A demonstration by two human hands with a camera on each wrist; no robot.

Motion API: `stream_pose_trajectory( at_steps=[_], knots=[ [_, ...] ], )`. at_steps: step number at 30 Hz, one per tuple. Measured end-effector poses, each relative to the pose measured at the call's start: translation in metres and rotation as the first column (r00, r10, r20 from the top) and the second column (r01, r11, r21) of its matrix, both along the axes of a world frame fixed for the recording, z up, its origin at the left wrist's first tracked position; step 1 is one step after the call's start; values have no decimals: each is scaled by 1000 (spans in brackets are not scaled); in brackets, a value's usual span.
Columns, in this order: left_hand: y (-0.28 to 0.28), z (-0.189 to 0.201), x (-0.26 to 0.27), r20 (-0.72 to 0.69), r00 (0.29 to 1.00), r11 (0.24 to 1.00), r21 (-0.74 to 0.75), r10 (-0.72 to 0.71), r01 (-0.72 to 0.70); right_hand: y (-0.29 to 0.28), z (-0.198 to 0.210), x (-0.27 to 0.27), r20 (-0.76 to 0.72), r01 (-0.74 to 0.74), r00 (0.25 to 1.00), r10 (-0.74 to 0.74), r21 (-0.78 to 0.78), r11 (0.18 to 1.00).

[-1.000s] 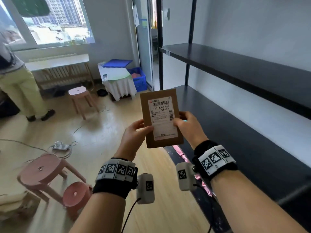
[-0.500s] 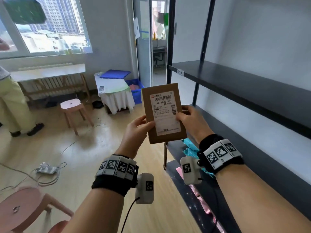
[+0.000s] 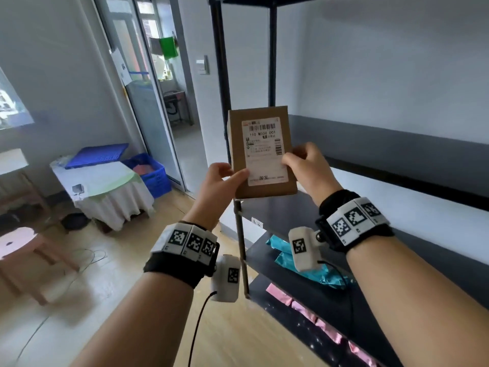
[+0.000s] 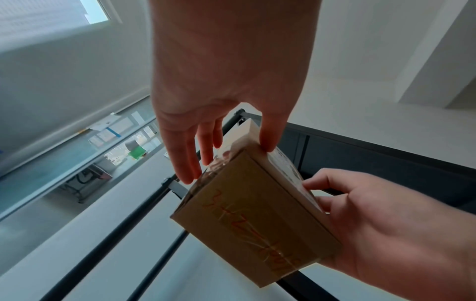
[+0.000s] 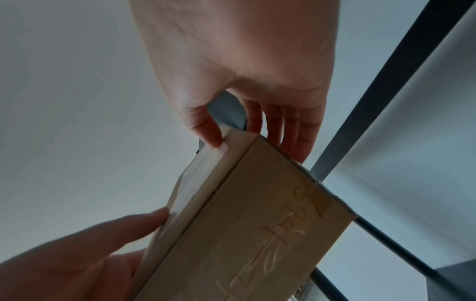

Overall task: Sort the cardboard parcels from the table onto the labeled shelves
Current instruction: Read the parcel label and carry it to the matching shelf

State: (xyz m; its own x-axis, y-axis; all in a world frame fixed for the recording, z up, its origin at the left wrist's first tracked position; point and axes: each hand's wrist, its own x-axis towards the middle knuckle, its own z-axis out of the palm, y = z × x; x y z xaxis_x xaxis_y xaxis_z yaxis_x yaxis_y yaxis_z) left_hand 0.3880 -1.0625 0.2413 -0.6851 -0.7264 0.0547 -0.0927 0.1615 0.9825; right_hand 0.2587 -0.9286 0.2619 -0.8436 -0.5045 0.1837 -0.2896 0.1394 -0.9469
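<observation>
Left hand point(image 3: 219, 181) and right hand point(image 3: 307, 165) both pinch upright brown cardboard parcel point(image 3: 262, 152) with white label, beside black metal shelves point(image 3: 397, 144).

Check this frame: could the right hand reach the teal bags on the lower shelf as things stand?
Probably not right away. The right hand and left hand both grip the cardboard parcel up high. The teal bags lie uncovered below the right wrist, so the path looks free once the parcel is released.
</observation>
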Motion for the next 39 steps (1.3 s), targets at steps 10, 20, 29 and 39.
stream_pose_trajectory(
  at_steps=[10,20,29,39],
  knots=[
    [-64,33,-88,-121,985,991,-64,-121,114,-56,31,-75,-118,125,985,-129,-40,991],
    [-114,60,-168,-127,971,978,-68,-202,195,-102,48,-137,-180,192,963,-201,-65,979],
    [-161,64,-238,-41,943,942,-72,-330,326,-140,39,-171,-99,311,945,-311,-14,950],
    [-187,47,-268,42,878,876,-61,-477,479,-163,28,-177,-38,452,892,-451,50,890]
  ],
)
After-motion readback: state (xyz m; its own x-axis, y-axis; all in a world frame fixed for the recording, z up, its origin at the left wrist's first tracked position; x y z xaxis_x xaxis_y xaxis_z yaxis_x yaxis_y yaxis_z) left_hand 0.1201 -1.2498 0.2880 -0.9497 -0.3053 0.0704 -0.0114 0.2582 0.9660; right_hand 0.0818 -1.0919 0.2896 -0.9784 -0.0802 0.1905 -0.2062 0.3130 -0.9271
